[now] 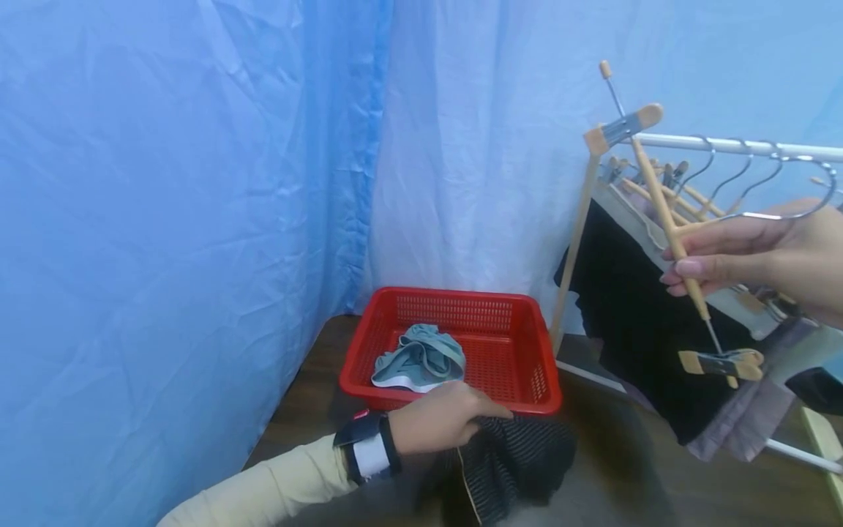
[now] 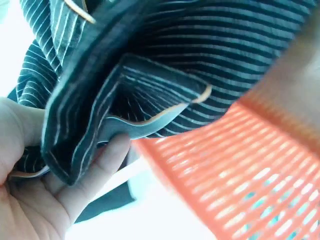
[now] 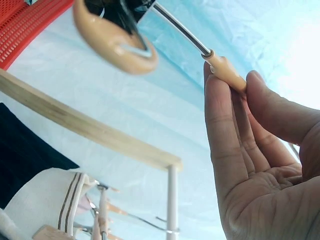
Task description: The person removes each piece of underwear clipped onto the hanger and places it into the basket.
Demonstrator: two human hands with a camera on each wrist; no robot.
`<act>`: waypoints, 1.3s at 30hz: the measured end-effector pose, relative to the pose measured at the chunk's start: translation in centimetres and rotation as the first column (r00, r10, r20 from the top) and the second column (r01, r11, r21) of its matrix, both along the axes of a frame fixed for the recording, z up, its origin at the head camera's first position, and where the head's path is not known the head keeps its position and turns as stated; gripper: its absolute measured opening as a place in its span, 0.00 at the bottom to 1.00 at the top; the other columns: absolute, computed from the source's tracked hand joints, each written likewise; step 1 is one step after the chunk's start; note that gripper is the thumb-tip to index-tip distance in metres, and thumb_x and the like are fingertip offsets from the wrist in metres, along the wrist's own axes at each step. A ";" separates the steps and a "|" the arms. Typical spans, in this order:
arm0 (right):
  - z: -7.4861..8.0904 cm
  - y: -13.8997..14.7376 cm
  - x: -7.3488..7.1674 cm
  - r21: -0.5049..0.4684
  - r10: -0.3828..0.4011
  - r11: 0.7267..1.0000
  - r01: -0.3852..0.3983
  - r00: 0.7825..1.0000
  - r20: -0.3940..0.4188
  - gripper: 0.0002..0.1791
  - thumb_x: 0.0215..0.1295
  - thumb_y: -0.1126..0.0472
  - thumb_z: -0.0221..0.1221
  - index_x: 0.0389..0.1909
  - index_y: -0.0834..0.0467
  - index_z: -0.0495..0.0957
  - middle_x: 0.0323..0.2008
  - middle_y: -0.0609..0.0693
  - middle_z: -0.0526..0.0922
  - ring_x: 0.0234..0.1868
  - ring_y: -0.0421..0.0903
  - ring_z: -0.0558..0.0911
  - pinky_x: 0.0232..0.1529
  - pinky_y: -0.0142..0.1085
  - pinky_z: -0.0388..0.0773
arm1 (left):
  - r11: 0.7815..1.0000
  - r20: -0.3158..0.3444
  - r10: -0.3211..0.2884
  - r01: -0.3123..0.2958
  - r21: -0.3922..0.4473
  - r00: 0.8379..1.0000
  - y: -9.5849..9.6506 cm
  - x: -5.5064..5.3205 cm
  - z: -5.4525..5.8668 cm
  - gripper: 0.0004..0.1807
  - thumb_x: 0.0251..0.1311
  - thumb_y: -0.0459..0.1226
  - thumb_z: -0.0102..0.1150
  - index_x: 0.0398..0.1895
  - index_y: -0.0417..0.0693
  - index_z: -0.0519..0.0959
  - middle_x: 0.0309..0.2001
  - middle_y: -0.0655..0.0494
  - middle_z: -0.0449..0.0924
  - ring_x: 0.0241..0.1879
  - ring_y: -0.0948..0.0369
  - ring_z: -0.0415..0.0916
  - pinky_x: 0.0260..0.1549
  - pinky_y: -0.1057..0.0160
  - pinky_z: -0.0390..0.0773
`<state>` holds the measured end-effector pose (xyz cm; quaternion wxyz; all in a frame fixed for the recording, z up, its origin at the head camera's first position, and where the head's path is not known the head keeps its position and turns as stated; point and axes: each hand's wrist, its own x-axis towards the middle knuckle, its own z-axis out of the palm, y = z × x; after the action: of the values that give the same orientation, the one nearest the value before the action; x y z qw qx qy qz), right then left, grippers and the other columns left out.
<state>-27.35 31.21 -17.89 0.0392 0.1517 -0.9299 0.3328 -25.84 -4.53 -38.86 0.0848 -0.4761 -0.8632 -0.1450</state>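
My left hand (image 1: 437, 416) grips a dark garment with thin light stripes (image 1: 516, 457) just in front of the red basket. Up close in the left wrist view, the fingers and thumb hold the striped cloth (image 2: 210, 60) by a folded edge with tan trim. On the right, my right hand (image 1: 764, 252) pinches the wooden bar of a clip hanger (image 1: 658, 190) between thumb and fingers, beside the clothes rack. Its hook passes over the hand, and one clip sits near each end of the bar. The right wrist view shows the pinched end of the hanger (image 3: 227, 72).
A red plastic basket (image 1: 454, 294) stands on the dark wooden surface (image 1: 329, 366) with a crumpled teal garment (image 1: 421, 359) inside. At the right, a rack with a white rail (image 1: 724, 145) carries several hangers and a black garment (image 1: 632, 329). Blue curtains (image 1: 165, 219) hang behind.
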 end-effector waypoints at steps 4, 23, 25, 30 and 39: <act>0.1 -0.1 0.0 0.033 -0.011 0.999 0.011 1.000 0.006 0.32 0.68 0.52 0.65 0.67 0.65 0.72 0.37 0.35 0.90 0.38 0.36 0.89 0.38 0.31 0.82 | 0.997 0.041 0.001 -0.004 0.080 0.999 -0.8 0.1 2.5 0.27 0.61 0.34 0.68 0.65 0.56 0.79 0.58 0.65 0.85 0.56 0.70 0.82 0.58 0.74 0.76; 0.4 0.1 -0.2 0.035 -0.007 0.999 0.006 1.000 0.023 0.32 0.72 0.52 0.62 0.69 0.66 0.70 0.38 0.35 0.90 0.39 0.36 0.89 0.38 0.24 0.80 | 0.932 -0.042 0.200 -0.176 0.317 0.979 -3.5 -3.1 14.1 0.28 0.60 0.22 0.58 0.63 0.49 0.81 0.53 0.52 0.86 0.31 0.58 0.77 0.21 0.68 0.65; 0.4 0.0 0.0 0.039 -0.014 0.999 0.014 1.000 0.011 0.31 0.71 0.52 0.63 0.68 0.65 0.71 0.38 0.36 0.91 0.39 0.35 0.89 0.37 0.25 0.80 | 0.930 -0.055 0.213 -0.186 0.316 0.975 -3.5 -4.1 14.5 0.28 0.60 0.22 0.59 0.63 0.48 0.81 0.49 0.51 0.87 0.29 0.57 0.75 0.21 0.69 0.64; 0.4 -0.4 0.4 0.042 -0.030 0.999 0.031 0.999 -0.016 0.29 0.69 0.51 0.65 0.64 0.64 0.76 0.37 0.38 0.91 0.38 0.36 0.89 0.36 0.27 0.78 | 0.927 -0.058 0.251 -0.223 0.300 0.966 -3.5 -6.3 14.8 0.27 0.61 0.23 0.59 0.63 0.49 0.81 0.47 0.49 0.86 0.26 0.59 0.70 0.24 0.70 0.65; -0.1 -0.1 0.4 0.033 -0.021 0.999 0.021 1.000 0.001 0.29 0.68 0.52 0.65 0.63 0.64 0.77 0.37 0.37 0.91 0.38 0.35 0.89 0.36 0.33 0.81 | 0.913 -0.024 0.344 -0.328 0.241 0.939 -5.1 -9.3 14.5 0.29 0.61 0.23 0.58 0.65 0.51 0.80 0.58 0.46 0.84 0.25 0.60 0.67 0.24 0.68 0.65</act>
<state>-26.96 31.15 -17.95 0.0394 0.1425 -0.9368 0.3170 -35.18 -9.61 -24.34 0.1922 -0.3119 -0.9058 -0.2128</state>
